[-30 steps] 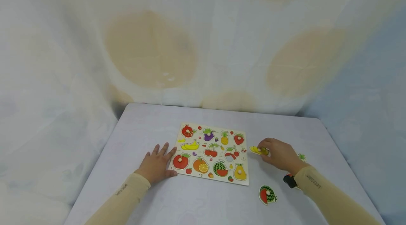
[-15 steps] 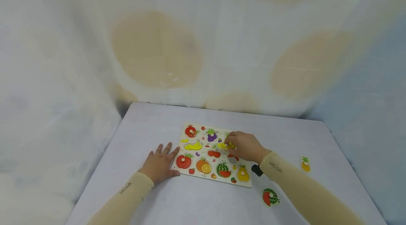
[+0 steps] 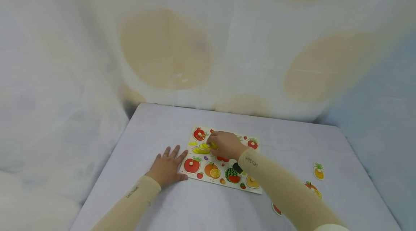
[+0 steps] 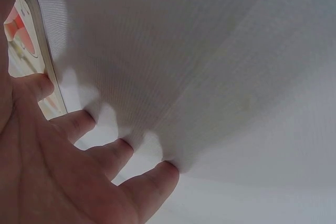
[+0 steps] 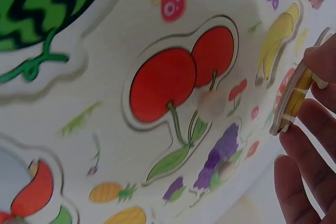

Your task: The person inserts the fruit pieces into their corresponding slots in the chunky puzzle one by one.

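Your right hand (image 3: 225,145), pinching the banana piece (image 5: 299,95), has come left over the fruit puzzle board (image 5: 113,82); the banana slot (image 5: 277,43) lies near its fingertips, unfilled. Your left hand (image 3: 165,169), fingers spread, rests at the board's edge.

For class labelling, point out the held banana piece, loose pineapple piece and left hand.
Banana piece (image 5: 299,94): right wrist view, yellow face.
Pineapple piece (image 3: 319,174): head view, fruit body.
Left hand (image 3: 166,170): head view, its back.

A draped booth (image 3: 373,72) is enclosing the worktop (image 3: 195,209): pale sheeting (image 3: 248,50) is hanging beyond its far, left and right edges, tan blotches (image 3: 167,48) showing at the back.
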Demonstrator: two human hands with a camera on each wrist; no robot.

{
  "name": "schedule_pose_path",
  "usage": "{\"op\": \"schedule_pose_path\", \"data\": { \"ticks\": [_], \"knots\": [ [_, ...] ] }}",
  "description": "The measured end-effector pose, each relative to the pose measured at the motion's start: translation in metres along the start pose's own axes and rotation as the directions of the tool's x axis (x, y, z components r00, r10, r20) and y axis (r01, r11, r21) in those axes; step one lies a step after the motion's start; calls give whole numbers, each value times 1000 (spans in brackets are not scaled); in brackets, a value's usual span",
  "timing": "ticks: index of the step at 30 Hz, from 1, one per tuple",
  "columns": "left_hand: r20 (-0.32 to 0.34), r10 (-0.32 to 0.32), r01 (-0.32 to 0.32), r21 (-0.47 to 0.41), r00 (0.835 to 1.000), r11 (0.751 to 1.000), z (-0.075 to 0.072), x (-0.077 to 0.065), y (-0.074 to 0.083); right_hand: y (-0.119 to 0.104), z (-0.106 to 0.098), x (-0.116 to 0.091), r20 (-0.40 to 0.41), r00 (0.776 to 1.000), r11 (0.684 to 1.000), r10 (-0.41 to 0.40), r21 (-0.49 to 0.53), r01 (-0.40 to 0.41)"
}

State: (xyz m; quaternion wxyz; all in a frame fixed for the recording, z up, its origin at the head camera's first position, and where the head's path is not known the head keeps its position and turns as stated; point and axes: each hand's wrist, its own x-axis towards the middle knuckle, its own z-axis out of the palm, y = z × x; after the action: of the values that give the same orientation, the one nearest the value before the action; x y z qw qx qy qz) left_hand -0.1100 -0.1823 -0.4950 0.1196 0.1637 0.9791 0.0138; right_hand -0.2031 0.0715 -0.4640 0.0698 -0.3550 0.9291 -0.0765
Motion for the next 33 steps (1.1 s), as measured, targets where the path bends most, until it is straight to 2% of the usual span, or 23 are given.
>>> {"op": "schedule_pose_path", "data": {
  "ticks": [9, 14, 19, 33],
  "knots": [
    [-6, -1, 1, 21, 1000, 1000, 2, -1, -1, -10, 13, 15, 33, 999, 1000, 0, -10, 1],
    [-7, 2, -2, 19, 1000, 1000, -1, -3, 1, -18, 15, 15, 56, 998, 1000, 11, -13, -10],
    [-7, 4, -3, 35, 1000, 999, -2, -4, 2, -21, 17, 15, 39, 999, 1000, 10, -19, -9],
    [-12, 22, -21, 51, 1000, 998, -2, -3, 4, -20, 22, 12, 37, 999, 999, 27, -19, -26]
  ]
}}
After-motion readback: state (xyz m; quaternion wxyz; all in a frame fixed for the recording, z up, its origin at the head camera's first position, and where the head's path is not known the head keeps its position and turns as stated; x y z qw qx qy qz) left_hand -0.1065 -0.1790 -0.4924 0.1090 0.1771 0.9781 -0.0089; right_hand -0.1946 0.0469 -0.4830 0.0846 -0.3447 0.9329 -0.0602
